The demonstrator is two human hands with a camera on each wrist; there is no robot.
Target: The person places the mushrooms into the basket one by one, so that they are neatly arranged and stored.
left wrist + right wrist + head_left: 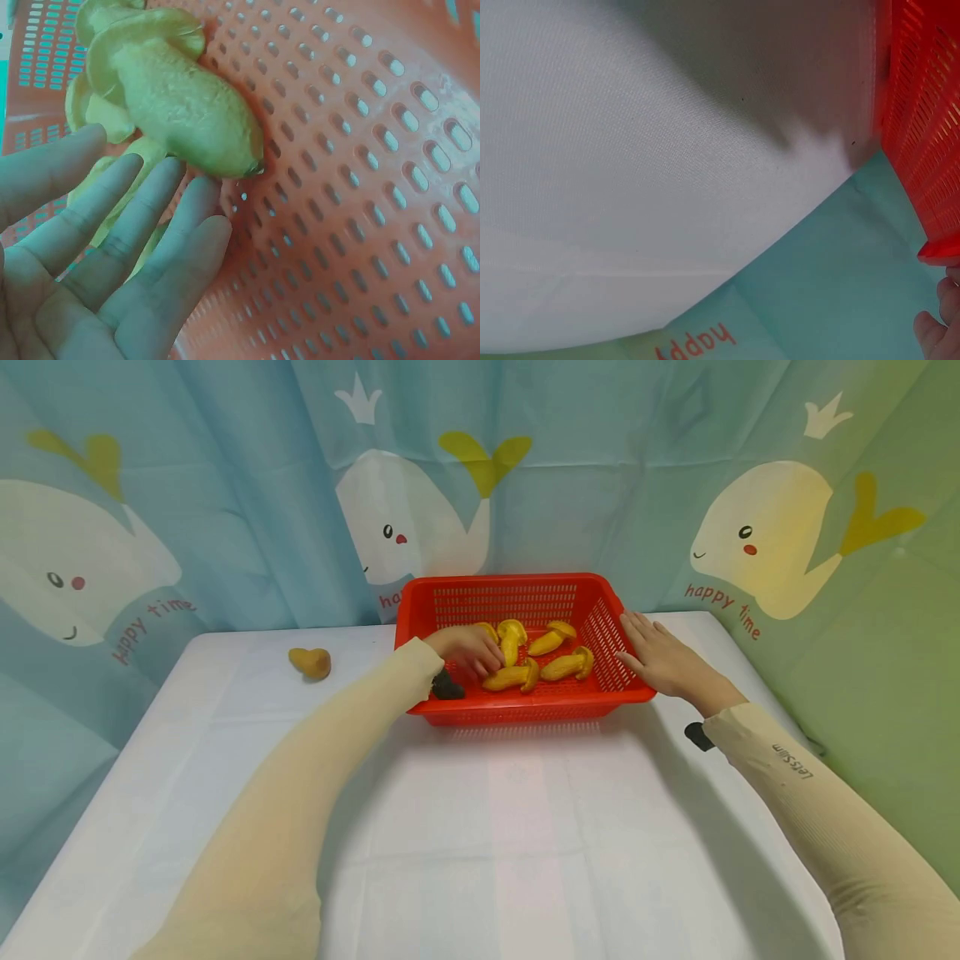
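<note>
A red plastic basket (517, 712) with slotted walls stands on the table, holding several yellow-brown mushrooms (566, 665). Inside it, at the left, is my left hand (468, 647), its fingers loosely extended. In the left wrist view those fingers (124, 229) reach close under the nearest mushroom (191, 109) with nothing gripped; whether the tips touch it I cannot tell. My right hand (663, 656) rests with straight fingers against the basket's right rim. In the right wrist view, only a few fingertips (928, 330) show beside the basket's corner (939, 251).
A single mushroom (310, 663) lies on the white-covered table (450, 827), left of the basket. Right behind the basket hangs a blue curtain (600, 510) printed with whales. A green curtain side (885, 677) borders the table on the right.
</note>
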